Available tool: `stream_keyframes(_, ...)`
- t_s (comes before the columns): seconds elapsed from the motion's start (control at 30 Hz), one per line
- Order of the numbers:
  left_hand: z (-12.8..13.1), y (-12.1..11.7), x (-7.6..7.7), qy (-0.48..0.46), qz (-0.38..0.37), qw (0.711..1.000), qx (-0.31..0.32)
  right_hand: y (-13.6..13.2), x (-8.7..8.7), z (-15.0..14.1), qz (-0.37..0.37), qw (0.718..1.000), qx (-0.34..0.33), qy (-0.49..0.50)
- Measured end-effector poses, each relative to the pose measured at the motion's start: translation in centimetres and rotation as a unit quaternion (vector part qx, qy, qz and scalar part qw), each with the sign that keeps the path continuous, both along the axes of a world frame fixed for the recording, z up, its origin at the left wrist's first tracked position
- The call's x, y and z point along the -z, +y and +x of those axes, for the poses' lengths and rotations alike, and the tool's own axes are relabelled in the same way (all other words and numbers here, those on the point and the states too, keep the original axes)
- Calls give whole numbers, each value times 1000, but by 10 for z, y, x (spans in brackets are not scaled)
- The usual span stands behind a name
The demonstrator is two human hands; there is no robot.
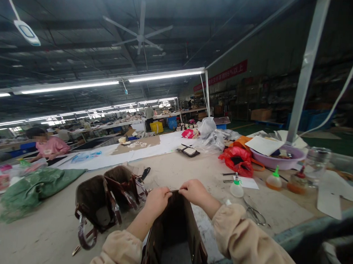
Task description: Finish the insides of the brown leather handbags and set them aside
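Observation:
A dark brown handbag [171,230] stands open-topped at the table's near edge, its inside facing me. My left hand [157,201] pinches the far rim of this bag, left of its middle. Close beside it, my right hand [195,191] pinches the same rim with fingers pressed together. Two more brown handbags stand to the left: a nearer handbag [94,200] with a wrapped handle hanging down, and a handbag [122,182] just behind it. My forearms hide part of the held bag's sides.
Scissors [256,215] and a green-tipped squeeze bottle [236,187] lie to the right. Beyond are a red plastic bag [237,159], a purple basin [292,155] and a glass jar [318,163]. Green cloth [40,188] lies at left; a person in pink [53,147] sits past it.

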State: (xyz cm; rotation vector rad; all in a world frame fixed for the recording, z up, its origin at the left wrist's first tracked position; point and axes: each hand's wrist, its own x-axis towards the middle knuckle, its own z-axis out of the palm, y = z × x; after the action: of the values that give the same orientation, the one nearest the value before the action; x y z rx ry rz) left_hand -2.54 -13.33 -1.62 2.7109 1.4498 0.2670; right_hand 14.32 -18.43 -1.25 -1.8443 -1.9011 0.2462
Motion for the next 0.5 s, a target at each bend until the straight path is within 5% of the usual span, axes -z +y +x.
stream_keyframes(0.2, -1, 1, 1, 16, 17, 1000, 8, 0, -3, -11, 12, 991, 36, -125)
stream_keyframes(0.37, -3, 3, -2, 14, 3, 997, 76, -18, -3, 1, -74, 995, -15, 63)
stream_keyframes(0.5, 5, 5, -2, 48, 19, 997, 53, -61, 3, 4, -85, 974, -110, 177)
